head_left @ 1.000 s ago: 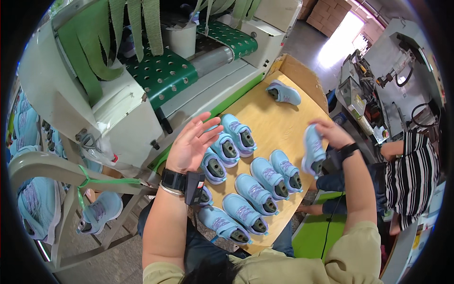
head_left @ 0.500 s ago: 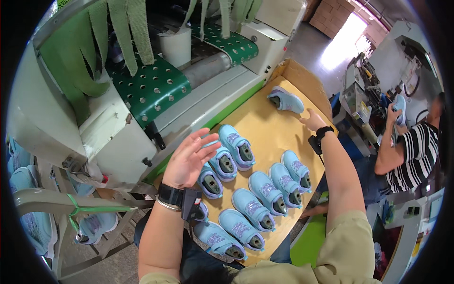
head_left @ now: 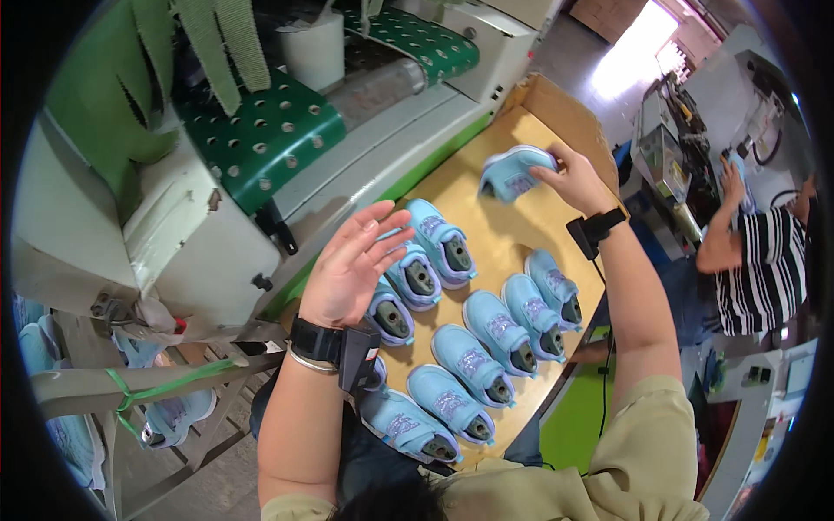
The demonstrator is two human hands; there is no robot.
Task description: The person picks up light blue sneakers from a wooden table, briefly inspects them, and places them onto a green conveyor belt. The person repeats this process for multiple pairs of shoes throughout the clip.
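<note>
At the far end of the wooden table [head_left: 486, 195], my right hand [head_left: 577, 178] grips a light blue sneaker [head_left: 519, 174] by its toe, tilted and lifted off the surface. Nothing is in my left hand [head_left: 350, 269], which hovers palm up with fingers apart. It partly covers a left group of blue sneakers [head_left: 439, 243]. A right row of matching sneakers [head_left: 493, 330] runs diagonally toward me, heels nearest. Dark green lasts [head_left: 456, 253] fill their openings. Both wrists wear black straps with small boxes.
Along the left stands a machine with perforated green belts [head_left: 278, 143], hanging green strips [head_left: 204, 43] and a white cup [head_left: 313, 52]. A cardboard edge [head_left: 569, 117] borders the table's far side. More sneakers [head_left: 178, 417] sit on a rack at lower left. A co-worker in stripes [head_left: 763, 269] is at right.
My right hand has closed on the far sneaker and raised it from the table. My left hand stays nearly in place, still open. The co-worker's arms have shifted.
</note>
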